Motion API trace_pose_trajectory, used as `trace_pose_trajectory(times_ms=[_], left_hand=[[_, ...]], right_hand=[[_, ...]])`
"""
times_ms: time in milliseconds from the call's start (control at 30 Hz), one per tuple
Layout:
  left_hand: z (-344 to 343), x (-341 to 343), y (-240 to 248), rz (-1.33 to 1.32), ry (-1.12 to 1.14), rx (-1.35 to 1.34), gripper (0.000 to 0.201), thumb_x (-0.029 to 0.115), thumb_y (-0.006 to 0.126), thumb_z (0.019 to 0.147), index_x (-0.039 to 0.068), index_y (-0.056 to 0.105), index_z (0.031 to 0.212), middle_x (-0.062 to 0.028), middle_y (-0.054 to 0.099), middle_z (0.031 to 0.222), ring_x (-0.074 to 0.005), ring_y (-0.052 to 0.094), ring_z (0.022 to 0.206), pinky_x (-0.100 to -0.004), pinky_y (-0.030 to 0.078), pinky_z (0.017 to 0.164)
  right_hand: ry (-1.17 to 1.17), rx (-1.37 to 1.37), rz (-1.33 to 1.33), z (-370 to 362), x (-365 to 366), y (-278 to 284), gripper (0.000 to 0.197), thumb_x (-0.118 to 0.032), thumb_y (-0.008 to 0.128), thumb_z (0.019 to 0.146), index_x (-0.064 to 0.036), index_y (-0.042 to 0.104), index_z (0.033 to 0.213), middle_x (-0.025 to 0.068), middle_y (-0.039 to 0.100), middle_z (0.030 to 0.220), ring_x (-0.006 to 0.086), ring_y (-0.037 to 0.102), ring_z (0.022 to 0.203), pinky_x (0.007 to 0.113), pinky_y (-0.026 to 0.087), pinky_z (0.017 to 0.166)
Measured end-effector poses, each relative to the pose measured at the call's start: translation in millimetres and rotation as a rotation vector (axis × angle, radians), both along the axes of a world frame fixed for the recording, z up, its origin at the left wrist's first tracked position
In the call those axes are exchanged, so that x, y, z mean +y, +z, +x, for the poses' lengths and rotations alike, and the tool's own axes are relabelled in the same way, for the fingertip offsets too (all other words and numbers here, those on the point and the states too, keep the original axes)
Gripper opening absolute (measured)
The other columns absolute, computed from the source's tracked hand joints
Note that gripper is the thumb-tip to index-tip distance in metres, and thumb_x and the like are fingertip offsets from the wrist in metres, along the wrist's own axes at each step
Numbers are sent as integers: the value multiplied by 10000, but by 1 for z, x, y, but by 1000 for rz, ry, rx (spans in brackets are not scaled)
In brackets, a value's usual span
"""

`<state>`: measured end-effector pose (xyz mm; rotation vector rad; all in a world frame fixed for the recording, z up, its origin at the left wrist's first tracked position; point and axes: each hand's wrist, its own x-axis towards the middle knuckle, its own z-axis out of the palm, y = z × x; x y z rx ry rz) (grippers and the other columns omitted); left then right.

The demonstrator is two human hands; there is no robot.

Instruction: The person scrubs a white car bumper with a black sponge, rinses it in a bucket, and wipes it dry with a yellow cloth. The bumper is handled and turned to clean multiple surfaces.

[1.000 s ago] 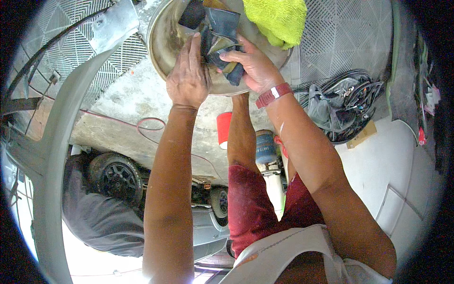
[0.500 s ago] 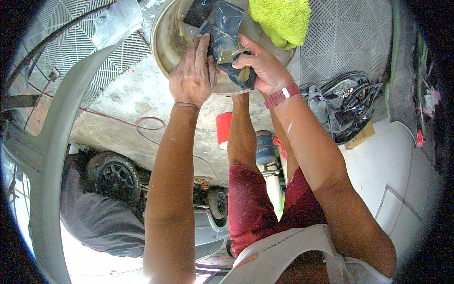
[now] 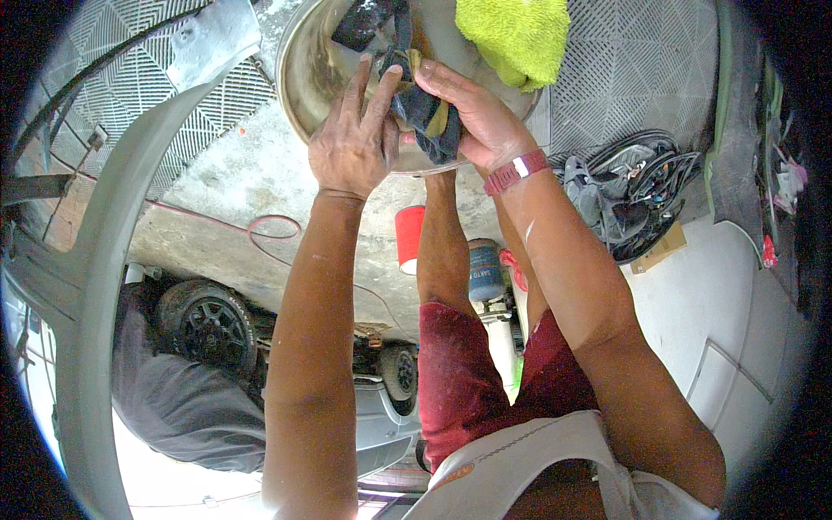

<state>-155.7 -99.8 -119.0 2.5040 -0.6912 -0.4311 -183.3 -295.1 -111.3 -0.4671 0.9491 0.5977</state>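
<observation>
Left hand: the left hand (image 3: pixel 354 143) is laid flat on the rim of the bowl (image 3: pixel 303 69), fingers (image 3: pixel 368 87) spread and extended; nothing is gripped, the bowl is only steadied.
Right hand: the right hand (image 3: pixel 472 117) is closed on a dark rag (image 3: pixel 429 117), fingers wrapped over it; a red wristband (image 3: pixel 514 171) is worn.
Rag: bunched between the two hands, pressed against the bowl's lower rim; a yellowish patch is seen in its folds, and whether that is a second cloth cannot be told.
Bowl: large, round, metal, held up in front of the body, tilted toward the camera; more dark cloth (image 3: pixel 368 22) lies inside near the top edge.
Green cloth: a bright green cloth (image 3: pixel 516 35) is draped over the bowl's upper right rim, just beside the right hand.
Surroundings: grated floor tiles (image 3: pixel 624 61), a red cup (image 3: pixel 409 238), a grey can (image 3: pixel 485 270) and a bundle of cables (image 3: pixel 637 191) are seen below; a tyre (image 3: pixel 208 325) at lower left.
Risk, bowl: judged likely to slip, since it is braced by an open palm only; hard rubbing at the rim could tip it.
Risk, green cloth: judged loose; shaking of the bowl could drop it to the floor.
</observation>
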Motion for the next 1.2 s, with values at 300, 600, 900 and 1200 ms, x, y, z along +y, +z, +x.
trace_pose_trajectory(times_ms=[300,600,900,1200], left_hand=[[1,1,7,24,7,35,599,208,791,856,319,659,1430,-150,503,1651,-327,743,1168,-431,657,762],[-4,4,1,108,97,154,283,137,698,949,84,653,1223,-177,760,1217,-375,750,996,-458,620,837],[-4,1,-2,-12,178,20,396,106,647,991,143,612,1383,-147,777,1028,-344,763,920,-449,604,740],[-4,-1,-1,43,150,18,338,140,638,1018,157,647,1355,-147,770,918,-323,745,701,-448,582,628]], right_hand=[[61,57,-96,-2,7,-11,472,-508,670,1063,-129,645,1344,31,740,1184,184,751,982,468,669,710],[-133,125,-259,-15,5,-14,468,-493,644,1082,-46,695,1211,120,730,1152,252,736,1016,468,658,805],[-155,175,-242,-29,-3,-11,338,-374,654,1095,-91,660,1279,110,738,1122,265,734,974,395,606,836],[-96,108,-277,-18,5,2,320,-193,692,1068,-87,624,1362,106,723,1243,242,688,1153,441,570,1016]])
